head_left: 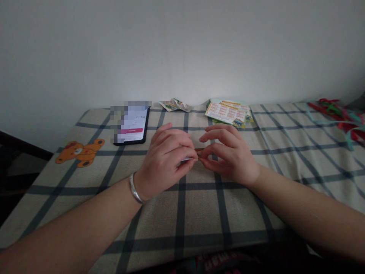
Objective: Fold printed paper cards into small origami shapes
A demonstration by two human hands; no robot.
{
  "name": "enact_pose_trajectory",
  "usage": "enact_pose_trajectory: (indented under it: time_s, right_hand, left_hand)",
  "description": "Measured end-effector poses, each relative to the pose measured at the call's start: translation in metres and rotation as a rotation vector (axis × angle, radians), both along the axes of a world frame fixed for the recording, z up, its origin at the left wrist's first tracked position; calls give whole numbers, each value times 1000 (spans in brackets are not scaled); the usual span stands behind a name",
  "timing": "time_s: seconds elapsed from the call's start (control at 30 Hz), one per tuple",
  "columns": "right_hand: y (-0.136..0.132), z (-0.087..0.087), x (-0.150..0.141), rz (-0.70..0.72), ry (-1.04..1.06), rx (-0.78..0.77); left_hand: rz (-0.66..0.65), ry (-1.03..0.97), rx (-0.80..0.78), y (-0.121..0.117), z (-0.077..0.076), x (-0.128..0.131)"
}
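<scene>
My left hand (171, 154) and my right hand (229, 152) meet above the middle of the table, fingertips almost touching. Both pinch a small thin piece of paper (186, 158), which seems to be folded. A whitish part of it shows under the left fingers, and a narrow orange-brown edge (199, 151) shows between the hands. Most of the paper is hidden by my fingers. On the left, thumb and fingers close on it; on the right, thumb and index finger hold its end while the other fingers are curled and raised. A silver bangle (136, 188) circles my left wrist.
Behind my left hand lies a phone (132, 127) with its screen lit. Crumpled printed paper (175, 105) and a stack of printed leaflets (228, 111) rest near the wall. An orange bear cutout (80, 153) is at left, tangled ribbons (339, 116) at far right, on the checked tablecloth (199, 213).
</scene>
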State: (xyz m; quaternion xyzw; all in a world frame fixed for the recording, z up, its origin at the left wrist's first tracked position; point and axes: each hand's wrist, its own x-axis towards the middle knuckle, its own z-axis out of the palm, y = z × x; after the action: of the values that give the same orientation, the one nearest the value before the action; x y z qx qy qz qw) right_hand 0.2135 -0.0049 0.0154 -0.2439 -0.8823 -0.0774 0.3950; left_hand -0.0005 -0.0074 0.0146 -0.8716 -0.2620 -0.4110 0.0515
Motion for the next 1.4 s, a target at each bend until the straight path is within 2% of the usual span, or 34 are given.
enact_pose_trajectory:
  time_s: [0.3,0.63,0.8,1.07,1.4]
  right_hand:
    - [2,-1,3,-38,-52,82]
    - [-2,-1,1,-38,-27,45]
    - [5,-1,5,-57,-21,59]
    - [13,0,11,-74,13,-91]
    - [11,-6,9,-95,3,-155]
  left_hand:
    - [10,-5,-32,0,0,-1]
    - [-23,-3,-44,1,-3,-2]
    - [32,8,-87,1,-5,-3]
    - [92,-3,-196,6,-6,-6]
    - [99,-2,-174,8,-7,-5]
